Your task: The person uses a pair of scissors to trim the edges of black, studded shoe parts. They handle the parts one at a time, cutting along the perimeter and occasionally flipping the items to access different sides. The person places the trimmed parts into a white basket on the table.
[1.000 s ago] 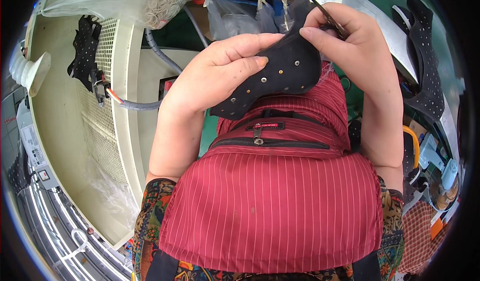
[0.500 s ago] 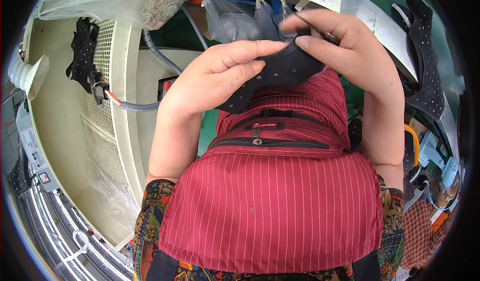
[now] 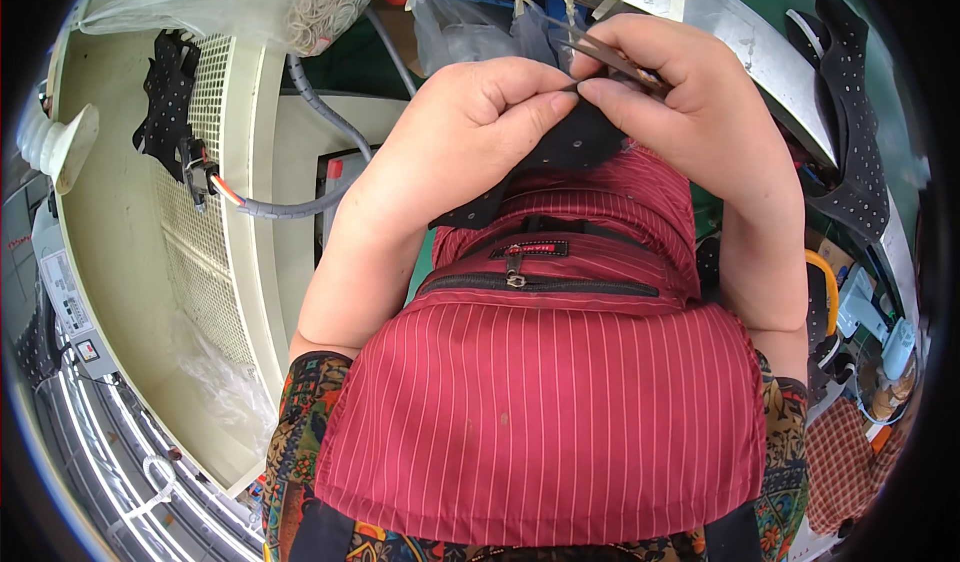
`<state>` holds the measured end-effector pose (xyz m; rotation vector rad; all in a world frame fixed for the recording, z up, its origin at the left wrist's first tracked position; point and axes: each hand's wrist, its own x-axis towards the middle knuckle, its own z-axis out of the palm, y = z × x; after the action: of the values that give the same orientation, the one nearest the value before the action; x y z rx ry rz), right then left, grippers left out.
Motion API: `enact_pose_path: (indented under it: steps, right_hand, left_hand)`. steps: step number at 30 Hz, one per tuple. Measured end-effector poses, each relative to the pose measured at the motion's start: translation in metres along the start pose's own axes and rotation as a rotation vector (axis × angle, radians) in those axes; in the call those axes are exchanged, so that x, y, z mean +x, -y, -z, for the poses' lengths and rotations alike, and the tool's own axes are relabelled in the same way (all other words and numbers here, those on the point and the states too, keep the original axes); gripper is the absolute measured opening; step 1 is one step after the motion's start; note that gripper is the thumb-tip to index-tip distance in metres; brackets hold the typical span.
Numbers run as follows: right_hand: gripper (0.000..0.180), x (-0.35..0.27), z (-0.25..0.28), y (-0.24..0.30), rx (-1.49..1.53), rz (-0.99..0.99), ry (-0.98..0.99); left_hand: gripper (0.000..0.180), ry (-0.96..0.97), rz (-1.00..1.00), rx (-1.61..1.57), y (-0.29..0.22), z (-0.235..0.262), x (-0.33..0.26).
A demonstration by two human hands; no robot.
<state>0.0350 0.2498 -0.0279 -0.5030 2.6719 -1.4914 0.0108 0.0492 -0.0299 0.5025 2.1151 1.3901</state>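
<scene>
Both hands are raised at the top centre with their fingertips nearly meeting. My left hand [image 3: 470,137] is closed, its thumb and forefinger pinching the edge of a black fabric piece [image 3: 572,144] dotted with small metallic studs. My right hand [image 3: 690,102] pinches the same edge close beside it with thumb and forefinger. Tucked in the right hand's curled fingers is a pair of narrow dark metal scissors [image 3: 598,52], blades pointing up and left. The fabric hangs below the hands, in front of the red striped apron [image 3: 540,402]; my left hand covers part of it.
On the left is a cream machine housing [image 3: 110,252] with a perforated panel, a studded black piece [image 3: 165,102] and a grey cable [image 3: 290,209]. Clear plastic bags [image 3: 455,37] hang from the metal table edge [image 3: 740,37]. More studded black fabric [image 3: 850,112] lies right.
My left hand has moved up and right, its fingertips now against the right hand's. The fabric edge is gathered between them, and the scissors show more plainly.
</scene>
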Motion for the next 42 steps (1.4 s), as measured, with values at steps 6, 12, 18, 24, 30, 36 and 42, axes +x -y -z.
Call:
enact_pose_path:
  steps: [6,12,18,24,30,36,42]
  right_hand:
    - [0.026,-0.007,0.003,0.004,-0.211,0.051,-0.174]
    - [0.020,-0.007,0.005,-0.005,-0.219,0.181,-0.178]
    - [0.015,-0.006,0.017,0.005,0.156,-0.094,0.068]
    - [0.015,-0.001,0.012,-0.001,0.214,-0.179,-0.007]
    - [0.028,0.000,0.013,-0.003,0.103,-0.053,0.128]
    - [0.029,0.000,0.014,-0.007,0.052,-0.004,0.152]
    - [0.007,0.007,0.016,-0.003,0.119,-0.243,0.083]
  left_hand:
    - [0.021,-0.115,0.031,-0.065,-0.001,-0.006,0.000]
    - [0.026,-0.210,-0.066,-0.058,0.006,-0.009,0.005]
    - [0.027,-0.162,-0.026,-0.077,0.001,-0.010,0.004]
    - [0.028,-0.056,0.052,-0.211,-0.003,-0.007,0.003]
    - [0.026,-0.079,0.039,-0.274,0.006,-0.007,0.006]
    - [0.027,-0.070,0.065,-0.349,0.013,-0.008,0.009]
    - [0.025,-0.077,0.123,-0.331,0.007,-0.007,0.008]
